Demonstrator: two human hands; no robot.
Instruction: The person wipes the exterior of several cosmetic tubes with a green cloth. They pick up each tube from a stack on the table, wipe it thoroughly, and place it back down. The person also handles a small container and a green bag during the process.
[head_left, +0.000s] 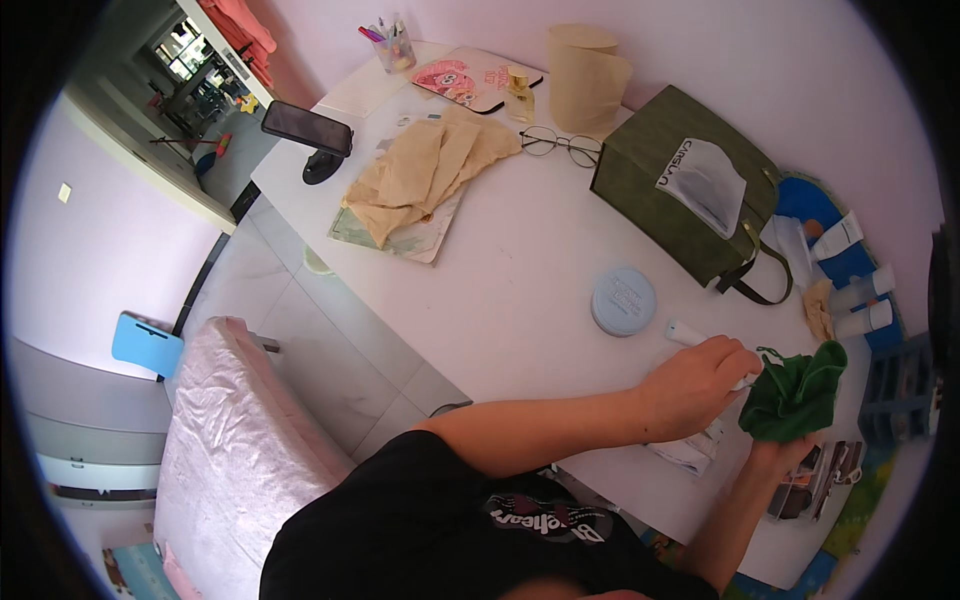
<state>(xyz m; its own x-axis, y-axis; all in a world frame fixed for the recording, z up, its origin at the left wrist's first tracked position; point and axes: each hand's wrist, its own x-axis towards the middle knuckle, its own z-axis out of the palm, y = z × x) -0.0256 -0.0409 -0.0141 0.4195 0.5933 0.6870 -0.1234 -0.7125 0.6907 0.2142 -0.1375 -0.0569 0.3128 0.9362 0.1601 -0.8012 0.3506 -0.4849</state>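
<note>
My left hand (701, 386) has its fingers closed around a slim white tube (685, 332). One end of the tube sticks out behind the knuckles, and a bit of white shows at the fingertips beside the pouch. A dark green drawstring pouch (791, 394) rests in my right hand (784, 452), which grips it from below. Its cloth top is gathered and its cord hangs towards my left fingers. The inside of the pouch cannot be seen. Under my left forearm, a white packet (691, 452) lies on the white table (517, 300). A round light-blue case (623, 301) sits beyond the left hand.
An olive-green handled box (660, 172) stands near the wall. Several tubes (862, 319) line the table's right edge, near a clear organizer (796, 487). Farther left are eyeglasses (559, 144), crumpled tan paper (427, 169), a phone on a stand (307, 129) and a pen cup (394, 52).
</note>
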